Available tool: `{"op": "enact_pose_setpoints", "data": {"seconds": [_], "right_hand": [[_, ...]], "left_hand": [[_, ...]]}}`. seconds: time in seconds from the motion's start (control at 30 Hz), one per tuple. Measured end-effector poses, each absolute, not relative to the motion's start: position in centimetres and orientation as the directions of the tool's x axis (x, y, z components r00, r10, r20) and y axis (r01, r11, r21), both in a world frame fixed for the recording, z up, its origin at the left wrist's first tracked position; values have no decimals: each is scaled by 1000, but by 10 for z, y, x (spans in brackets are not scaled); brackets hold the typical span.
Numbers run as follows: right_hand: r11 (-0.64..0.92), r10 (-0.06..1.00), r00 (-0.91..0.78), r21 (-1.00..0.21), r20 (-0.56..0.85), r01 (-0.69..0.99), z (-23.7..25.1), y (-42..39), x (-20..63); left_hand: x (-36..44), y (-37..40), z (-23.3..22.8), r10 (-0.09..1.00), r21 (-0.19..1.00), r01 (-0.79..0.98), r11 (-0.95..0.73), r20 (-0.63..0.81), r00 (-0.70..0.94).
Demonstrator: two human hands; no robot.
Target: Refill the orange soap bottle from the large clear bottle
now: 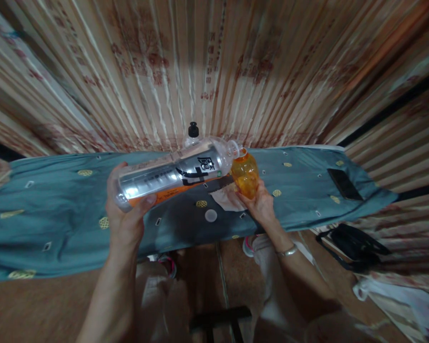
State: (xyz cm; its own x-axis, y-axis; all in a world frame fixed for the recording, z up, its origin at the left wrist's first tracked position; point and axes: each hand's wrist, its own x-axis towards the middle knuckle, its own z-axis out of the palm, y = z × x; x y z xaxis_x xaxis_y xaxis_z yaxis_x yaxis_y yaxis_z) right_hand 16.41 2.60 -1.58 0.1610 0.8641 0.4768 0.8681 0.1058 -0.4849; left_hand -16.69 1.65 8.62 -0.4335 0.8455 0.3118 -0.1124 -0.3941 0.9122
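Observation:
My left hand [128, 205] is wrapped round the base of a large clear plastic bottle [171, 174] with a silver and orange label. The bottle lies nearly level in the air, and its open neck points right. My right hand [259, 200] grips a small orange translucent bottle [245, 176], tilted so that its mouth meets the big bottle's neck. Whether liquid runs between the two I cannot tell. Below them a crumpled white tissue [229, 199] and a round white cap [210, 216] lie on the cloth. Behind the big bottle stands a clear bottle with a black top [193, 130], partly hidden.
A teal patterned cloth [67, 209] covers the long narrow table. A dark phone [344, 184] lies at its right end. Pleated curtains [214, 71] hang close behind and at both sides. A black bag [357, 243] sits low on the right. A dark stool-like bar [219, 318] shows below.

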Motion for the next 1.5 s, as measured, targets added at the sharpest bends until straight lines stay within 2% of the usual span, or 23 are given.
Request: {"op": "enact_pose_setpoints", "data": {"seconds": [0.33, 0.73, 1.5], "right_hand": [[81, 870, 173, -481, 461, 873, -15, 26, 164], [87, 858, 185, -489, 480, 868, -16, 26, 163], [74, 872, 191, -508, 451, 858, -16, 26, 163]], "left_hand": [[-168, 15, 83, 845, 893, -141, -428, 340, -412], [-171, 17, 77, 835, 903, 3, -429, 398, -381], [-169, 16, 81, 847, 899, -115, -422, 346, -403]]}}
